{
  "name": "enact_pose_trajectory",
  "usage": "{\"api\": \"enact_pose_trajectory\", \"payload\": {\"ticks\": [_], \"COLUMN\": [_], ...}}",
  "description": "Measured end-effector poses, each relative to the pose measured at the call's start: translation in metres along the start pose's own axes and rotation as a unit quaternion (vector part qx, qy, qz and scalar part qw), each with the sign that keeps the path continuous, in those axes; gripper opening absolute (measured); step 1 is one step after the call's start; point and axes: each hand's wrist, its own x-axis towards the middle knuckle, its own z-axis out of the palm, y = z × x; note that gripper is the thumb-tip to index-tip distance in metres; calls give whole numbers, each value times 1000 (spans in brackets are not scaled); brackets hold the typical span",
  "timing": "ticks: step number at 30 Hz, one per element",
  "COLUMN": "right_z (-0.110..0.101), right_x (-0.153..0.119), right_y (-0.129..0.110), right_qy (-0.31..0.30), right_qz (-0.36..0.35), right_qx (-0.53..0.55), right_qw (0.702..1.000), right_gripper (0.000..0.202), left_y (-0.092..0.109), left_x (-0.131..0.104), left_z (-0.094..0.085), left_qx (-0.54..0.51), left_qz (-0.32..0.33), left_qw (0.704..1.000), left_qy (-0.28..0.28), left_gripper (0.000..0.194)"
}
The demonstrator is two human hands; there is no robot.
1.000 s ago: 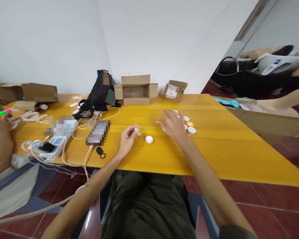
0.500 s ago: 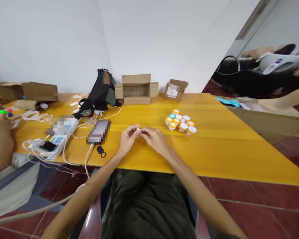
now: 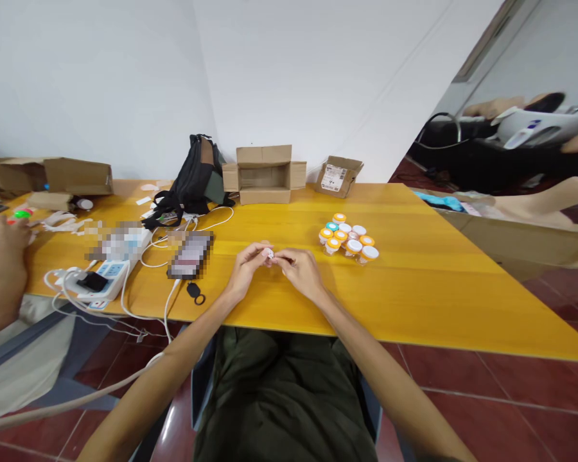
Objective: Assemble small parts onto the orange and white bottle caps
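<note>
From the head view, our left hand (image 3: 245, 273) and right hand (image 3: 301, 273) meet fingertip to fingertip, both pinched on a small white piece (image 3: 268, 253). It could slip onto the worktop (image 3: 414, 282); the jars (image 3: 347, 237) stand right of them.

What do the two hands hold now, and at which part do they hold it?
The left hand and right hand pinch one small white object between their fingertips, above the yellow table. It is too small to tell which part they grip.
</note>
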Motion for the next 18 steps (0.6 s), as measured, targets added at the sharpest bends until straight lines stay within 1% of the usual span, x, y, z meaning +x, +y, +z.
{"api": "enact_pose_trajectory", "payload": {"ticks": [5,10,15,18], "right_z": [-1,-1,-2,-1], "right_x": [0,0,0,2], "right_y": [2,1,-2,-2], "right_qy": [-12,-3,5,2], "right_qz": [31,36,35,45], "right_qx": [44,55,76,98], "right_qw": [998,998,996,994], "right_gripper": [21,21,24,25], "left_y": [1,0,0,0], "left_x": [1,1,1,0], "left_z": [0,-1,-2,-1], "left_qx": [-7,-25,-30,-16], "left_qz": [-21,-36,-34,-25], "left_qw": [1000,999,999,999], "left_qy": [-5,-13,-20,-14], "left_gripper": [23,24,27,30]}}
